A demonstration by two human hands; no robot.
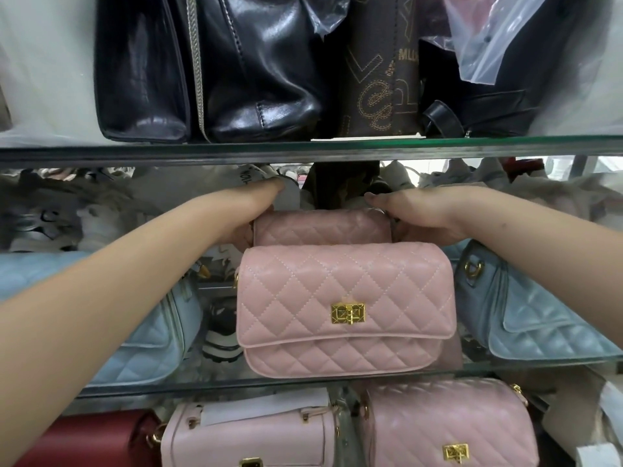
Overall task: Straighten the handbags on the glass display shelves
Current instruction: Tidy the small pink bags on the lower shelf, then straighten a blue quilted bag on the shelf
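Observation:
Two pink quilted handbags stand one behind the other on the middle glass shelf [303, 382]. The front pink handbag [344, 308] faces me with a gold clasp. Behind it stands the rear pink handbag [322, 227], only its top showing. My left hand [253, 210] grips the rear bag's left end, fingers partly hidden behind it. My right hand [421, 214] grips its right end, near a metal ring.
Light blue quilted bags flank the pink ones at left [145, 332] and right [539, 318]. Black bags [209, 69] and a brown one [381, 79] fill the upper glass shelf [303, 148]. Below sit a red bag [91, 439] and two pink bags [246, 436].

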